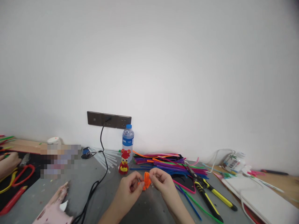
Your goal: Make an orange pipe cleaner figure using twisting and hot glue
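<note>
An orange fuzzy piece [147, 180], bent into upright loops, is held between my two hands above the grey table. My left hand [131, 189] pinches its lower left part between thumb and fingers. On the other side, my right hand [161, 181] pinches the top right edge. Just behind my left hand stands a small red and yellow figure [124, 161] with round eyes and ears, in front of a water bottle [128, 140] with a blue cap.
Behind my right hand lie many coloured pipe cleaners [161, 160]. Yellow-black pliers [206, 189] and a white board [259, 196] are at right. A black cable [93, 186], glue sticks [106, 158], red scissors [25, 175] and another person's hand [9, 163] are at left.
</note>
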